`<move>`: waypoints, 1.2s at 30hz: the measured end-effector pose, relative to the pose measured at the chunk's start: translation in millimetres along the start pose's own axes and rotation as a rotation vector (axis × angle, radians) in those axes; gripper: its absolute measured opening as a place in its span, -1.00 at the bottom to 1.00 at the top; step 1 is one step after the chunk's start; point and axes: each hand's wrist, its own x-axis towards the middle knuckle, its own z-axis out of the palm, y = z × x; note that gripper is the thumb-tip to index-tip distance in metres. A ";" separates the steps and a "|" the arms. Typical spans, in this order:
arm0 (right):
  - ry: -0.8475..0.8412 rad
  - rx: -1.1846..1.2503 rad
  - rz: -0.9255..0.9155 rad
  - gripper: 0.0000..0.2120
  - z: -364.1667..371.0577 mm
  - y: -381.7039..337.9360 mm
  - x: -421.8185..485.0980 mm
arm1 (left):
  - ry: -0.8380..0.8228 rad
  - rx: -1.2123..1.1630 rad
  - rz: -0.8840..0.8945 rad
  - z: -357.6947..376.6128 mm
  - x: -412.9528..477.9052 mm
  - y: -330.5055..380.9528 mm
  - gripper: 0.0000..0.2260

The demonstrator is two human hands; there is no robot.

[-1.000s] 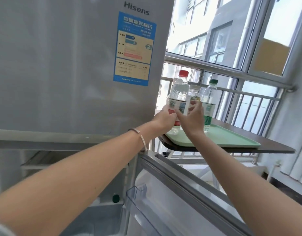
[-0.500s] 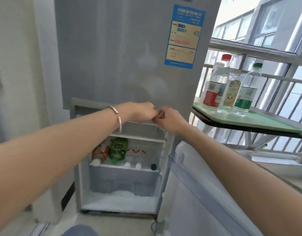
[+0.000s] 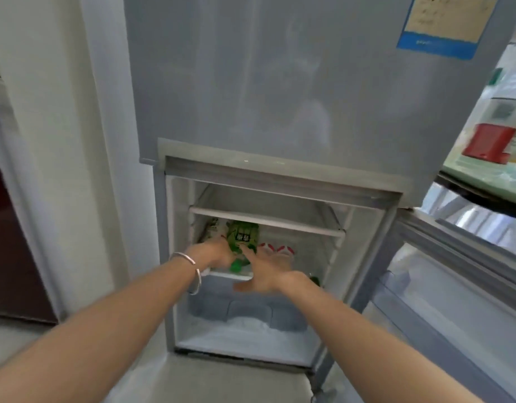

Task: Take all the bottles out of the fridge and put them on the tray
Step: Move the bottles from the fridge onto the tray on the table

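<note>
Both grips have dropped into the fridge (image 3: 280, 82). On its shelf (image 3: 230, 275) the green-labelled bottle (image 3: 242, 238) lies front to back, cap towards the person. The left grip (image 3: 219, 254) sits against the bottle's left flank, fingers hidden, so I cannot tell whether it has closed. The right grip (image 3: 267, 271), fingers spread, is just right of the cap, forefinger at the label.

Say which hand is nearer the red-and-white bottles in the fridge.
Right. The right hand is just before the red-and-white bottles; the left hand is farther left, at the green-labelled bottle.
</note>
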 end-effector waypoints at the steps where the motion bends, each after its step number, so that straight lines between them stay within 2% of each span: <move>1: -0.002 0.007 0.006 0.01 7.4 2.7 9.2 | 0.014 -0.026 -0.043 10.3 11.6 -8.1 -0.71; 3: 0.001 -0.020 0.016 0.01 22.1 5.2 30.0 | 0.050 -0.084 -0.128 33.9 45.4 -28.3 -0.70; 7: 0.038 -0.137 0.018 0.00 41.6 8.2 62.2 | 0.060 -0.086 -0.292 81.3 117.7 -64.7 -0.37; 9: 0.054 -0.149 0.001 -0.01 48.8 9.7 75.3 | 0.076 -0.102 -0.307 100.5 143.6 -76.3 -0.34; 12: 0.054 -0.127 -0.014 -0.02 55.3 11.2 91.7 | 0.123 -0.233 -0.318 102.0 141.5 -73.6 -0.34; 17: 0.052 -0.087 -0.025 -0.03 65.3 16.4 102.9 | 0.228 -0.479 -0.422 101.1 130.1 -61.3 -0.13; 20: 0.058 -0.072 -0.022 -0.03 68.0 22.0 100.2 | 0.252 -0.485 -0.455 102.7 128.2 -61.4 -0.24; 23: 0.049 -0.065 -0.005 -0.04 66.6 27.4 92.9 | 0.240 -0.376 -0.369 98.9 123.5 -65.3 -0.45; 24: 0.048 -0.065 0.000 -0.04 63.8 29.0 88.1 | 0.256 -0.381 -0.349 94.5 118.9 -65.0 -0.47; 26: 0.044 -0.063 0.010 -0.04 59.9 30.8 83.1 | 0.286 -0.388 -0.362 85.0 113.2 -63.3 -0.36; 30: 0.063 -0.054 0.018 -0.04 49.0 27.1 64.1 | 0.336 -0.417 -0.309 50.2 83.5 -47.9 -0.44; 33: 0.082 -0.041 0.012 -0.03 38.1 18.9 44.9 | 0.332 -0.428 -0.376 21.8 56.1 -40.2 -0.36; 36: 0.062 -0.025 0.004 -0.02 22.3 12.1 22.7 | 0.378 -0.341 -0.383 -1.4 27.1 -38.0 -0.38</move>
